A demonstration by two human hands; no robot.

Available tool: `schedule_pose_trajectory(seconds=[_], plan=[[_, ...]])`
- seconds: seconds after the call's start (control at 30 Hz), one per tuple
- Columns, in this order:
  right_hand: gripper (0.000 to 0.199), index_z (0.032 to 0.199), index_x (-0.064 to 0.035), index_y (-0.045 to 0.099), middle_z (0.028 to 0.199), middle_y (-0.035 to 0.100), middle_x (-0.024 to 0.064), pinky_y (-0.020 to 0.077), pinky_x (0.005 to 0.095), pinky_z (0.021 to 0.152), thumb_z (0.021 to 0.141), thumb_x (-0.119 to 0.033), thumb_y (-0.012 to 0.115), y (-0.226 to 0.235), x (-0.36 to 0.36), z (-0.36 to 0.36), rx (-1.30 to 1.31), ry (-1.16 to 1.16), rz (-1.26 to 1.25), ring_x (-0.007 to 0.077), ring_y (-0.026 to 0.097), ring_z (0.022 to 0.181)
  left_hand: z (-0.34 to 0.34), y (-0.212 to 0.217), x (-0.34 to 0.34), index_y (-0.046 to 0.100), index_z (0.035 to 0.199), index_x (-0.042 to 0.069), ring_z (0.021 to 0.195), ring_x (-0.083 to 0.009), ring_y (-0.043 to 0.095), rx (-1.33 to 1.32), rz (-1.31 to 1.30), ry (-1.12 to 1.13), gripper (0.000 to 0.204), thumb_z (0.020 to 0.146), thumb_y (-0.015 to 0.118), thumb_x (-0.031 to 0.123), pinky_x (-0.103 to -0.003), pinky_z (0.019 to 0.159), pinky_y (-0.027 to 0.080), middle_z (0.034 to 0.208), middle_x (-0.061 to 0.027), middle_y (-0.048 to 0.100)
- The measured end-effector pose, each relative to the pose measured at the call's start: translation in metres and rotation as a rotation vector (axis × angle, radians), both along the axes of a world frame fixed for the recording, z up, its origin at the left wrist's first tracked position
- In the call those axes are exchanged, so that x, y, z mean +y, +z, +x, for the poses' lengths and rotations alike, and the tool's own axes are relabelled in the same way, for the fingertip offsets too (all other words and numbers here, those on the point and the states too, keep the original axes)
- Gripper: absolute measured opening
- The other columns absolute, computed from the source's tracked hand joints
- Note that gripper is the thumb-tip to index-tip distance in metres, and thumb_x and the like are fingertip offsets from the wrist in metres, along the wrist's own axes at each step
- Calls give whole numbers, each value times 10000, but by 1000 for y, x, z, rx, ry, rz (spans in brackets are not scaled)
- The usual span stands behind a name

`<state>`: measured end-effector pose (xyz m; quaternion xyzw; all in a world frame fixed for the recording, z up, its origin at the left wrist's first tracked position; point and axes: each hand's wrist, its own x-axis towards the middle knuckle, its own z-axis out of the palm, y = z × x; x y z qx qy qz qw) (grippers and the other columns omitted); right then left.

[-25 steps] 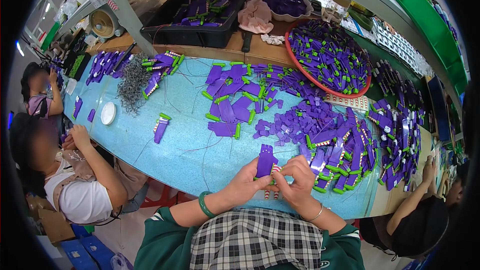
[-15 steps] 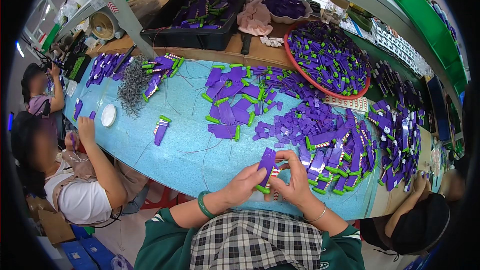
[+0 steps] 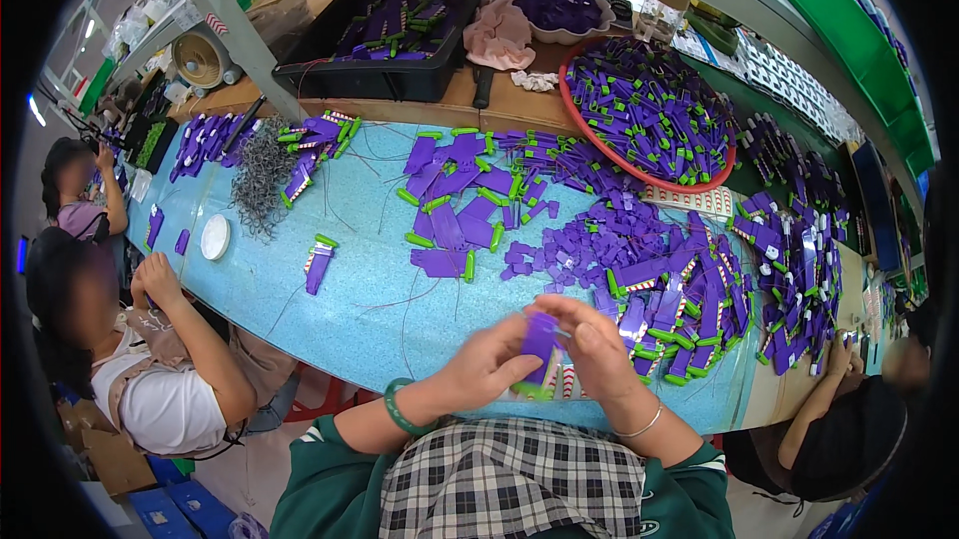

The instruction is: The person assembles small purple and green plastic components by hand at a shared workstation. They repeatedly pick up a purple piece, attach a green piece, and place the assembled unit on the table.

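Right hand (image 3: 605, 351) has shifted upward; left hand (image 3: 487, 367) pinches purple piece (image 3: 540, 338) between them; right's grip unclear.

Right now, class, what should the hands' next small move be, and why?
Perhaps the right hand should gently press the right edge of the purple piece: the left hand grips the piece, and the right curves close beside that edge. Blur hides finer detail.

Forearms (image 3: 368, 426) angle inward — left grip (image 3: 489, 364) pinched, right grip (image 3: 599, 347) loosely curled beside it.
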<state>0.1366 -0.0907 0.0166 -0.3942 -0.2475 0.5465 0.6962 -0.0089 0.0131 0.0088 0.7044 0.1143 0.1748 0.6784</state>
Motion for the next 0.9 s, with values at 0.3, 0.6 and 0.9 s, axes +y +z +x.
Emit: schedule_pose_trajectory(seconds=[0.3,0.6,0.9], plan=[[61,861,-31,621,823,586,-27,405,208,692,868,-90,607,2,4,7,-58,129,-155,29,502,765,-1,3,17,548,782,66,873,-278,602,-533,1303,225,205,627,675,21,-325,679,551,950,-108,561],[208,690,-71,589,666,552,-48,369,186,522,883,-140,622,-8,3,6,68,260,-301,12,468,599,-3,2,11,587,786,16,845,-242,626,-663,1292,137,143,677,663,-38,-263,645,564,920,-104,572],[287,811,-7,672,751,643,48,453,242,669,931,-242,560,-6,-35,9,98,522,-362,105,572,696,-4,-3,6,584,815,11,772,-262,637,-564,1200,137,160,685,657,-46,-307,611,562,879,-121,589]])
